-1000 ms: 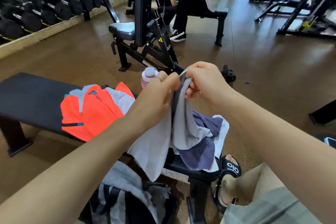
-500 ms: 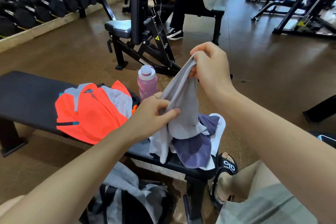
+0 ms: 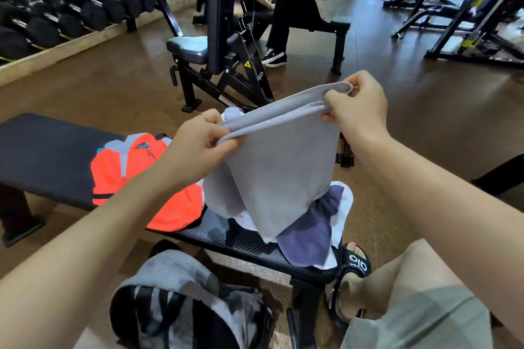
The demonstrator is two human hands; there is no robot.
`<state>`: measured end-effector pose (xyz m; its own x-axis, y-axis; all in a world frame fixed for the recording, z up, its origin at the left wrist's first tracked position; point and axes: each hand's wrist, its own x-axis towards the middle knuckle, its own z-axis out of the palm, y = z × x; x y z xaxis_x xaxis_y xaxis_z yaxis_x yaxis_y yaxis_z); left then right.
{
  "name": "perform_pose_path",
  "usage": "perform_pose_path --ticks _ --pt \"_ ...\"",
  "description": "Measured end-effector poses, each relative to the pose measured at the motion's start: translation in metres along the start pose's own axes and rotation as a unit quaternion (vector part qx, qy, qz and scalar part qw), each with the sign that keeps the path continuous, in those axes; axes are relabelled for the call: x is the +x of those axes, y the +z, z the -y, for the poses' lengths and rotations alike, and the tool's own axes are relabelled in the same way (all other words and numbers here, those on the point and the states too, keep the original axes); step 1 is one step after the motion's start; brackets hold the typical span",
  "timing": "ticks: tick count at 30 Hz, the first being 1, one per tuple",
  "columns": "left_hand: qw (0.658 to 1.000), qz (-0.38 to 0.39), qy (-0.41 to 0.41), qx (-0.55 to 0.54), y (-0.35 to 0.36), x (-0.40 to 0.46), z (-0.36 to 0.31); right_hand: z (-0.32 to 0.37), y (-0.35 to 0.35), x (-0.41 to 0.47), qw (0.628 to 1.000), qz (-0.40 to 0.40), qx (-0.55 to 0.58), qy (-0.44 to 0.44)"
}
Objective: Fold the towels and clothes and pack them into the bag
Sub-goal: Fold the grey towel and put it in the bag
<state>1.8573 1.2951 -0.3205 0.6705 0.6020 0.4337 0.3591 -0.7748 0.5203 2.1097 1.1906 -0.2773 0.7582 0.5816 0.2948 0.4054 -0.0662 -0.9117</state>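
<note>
Gym floor surrounds the black tabletop (image 3: 42,156). The grey towel (image 3: 278,167), bunched half a second ago, is now stretched above it, each end pinched shut in the left hand (image 3: 198,147) and right hand (image 3: 357,105); folding can begin.

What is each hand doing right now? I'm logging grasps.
Left hand: closed, pinching the top edge of the light grey cloth towel.
Right hand: closed on the same edge.

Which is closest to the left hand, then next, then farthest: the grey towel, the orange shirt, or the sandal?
1. Grey towel: pinched in the left hand.
2. Orange shirt: on the bench, just below that hand.
3. Sandal: on the floor, far right.
</note>
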Motion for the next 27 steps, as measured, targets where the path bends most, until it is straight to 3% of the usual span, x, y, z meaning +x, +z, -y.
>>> perform_pose_path --ticks 8,13,22,25,27 --pt "0.991 0.062 0.048 0.111 -0.004 -0.006 0.020 -0.021 -0.002 0.003 0.997 0.017 -0.009 0.075" --pt "0.986 0.088 0.052 0.128 -0.001 -0.014 0.025 -0.030 -0.007 0.009 0.975 0.016 0.116 0.187" --pt "0.991 0.036 0.055 0.115 0.002 -0.010 0.024 -0.044 -0.020 -0.004 0.980 0.109 -0.087 0.144" --pt "0.991 0.038 0.052 0.121 0.000 -0.010 0.022 -0.047 -0.024 -0.004 0.983 0.076 -0.104 0.130" --pt "0.990 0.043 0.054 0.126 -0.002 -0.010 0.020 -0.046 -0.026 -0.001 0.989 0.034 -0.058 0.135"
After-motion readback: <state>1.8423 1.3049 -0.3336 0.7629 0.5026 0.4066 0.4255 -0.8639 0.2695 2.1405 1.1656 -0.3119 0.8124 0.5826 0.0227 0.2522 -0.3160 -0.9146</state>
